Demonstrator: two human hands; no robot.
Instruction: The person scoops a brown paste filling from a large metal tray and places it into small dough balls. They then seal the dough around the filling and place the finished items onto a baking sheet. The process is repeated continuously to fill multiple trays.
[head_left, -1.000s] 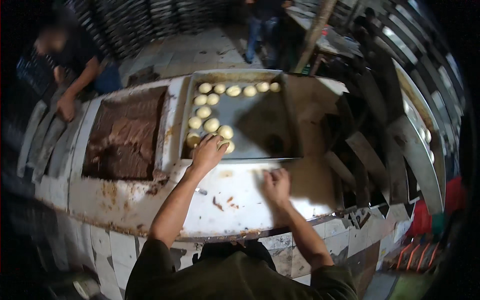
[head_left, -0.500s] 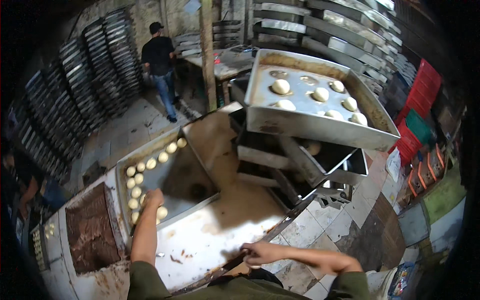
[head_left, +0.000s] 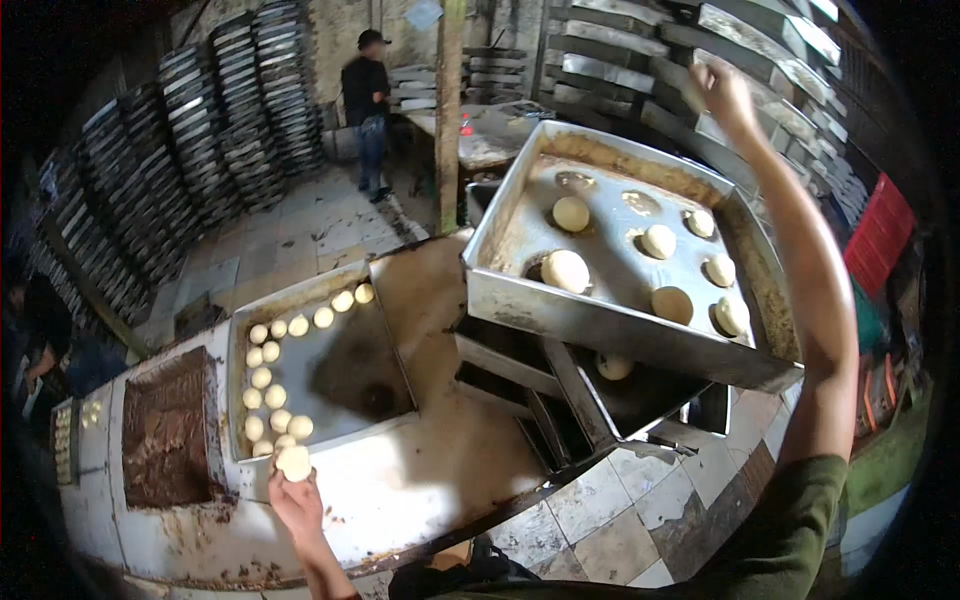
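On the upturned fingers of my left hand (head_left: pixel 297 505) rests a pale, slightly flattened dough ball (head_left: pixel 293 462), at the near left corner of a metal baking tray (head_left: pixel 345 440). Inside that tray, round dough balls (head_left: pixel 298 325) line the far and left sides. My right hand (head_left: pixel 718 90) is raised high at the right, above the far side of a deep metal tray (head_left: pixel 620 325). Its fingers look curled, but it is slightly blurred and I cannot make out anything in it. Several larger dough balls (head_left: pixel 658 241) sit spaced apart in this tray.
More deep trays (head_left: pixel 500 360) are stacked crookedly under the raised one. A brown-filled trough (head_left: pixel 170 430) is set in the bench at left. A wooden post (head_left: pixel 449 120) stands beyond the bench. One person (head_left: pixel 368 110) stands at the back, another (head_left: pixel 50 330) at far left.
My left hand has come out of the tray toward me, bearing a dough ball. My right hand has swung from near my waist up over the deep tray. The view has shifted.
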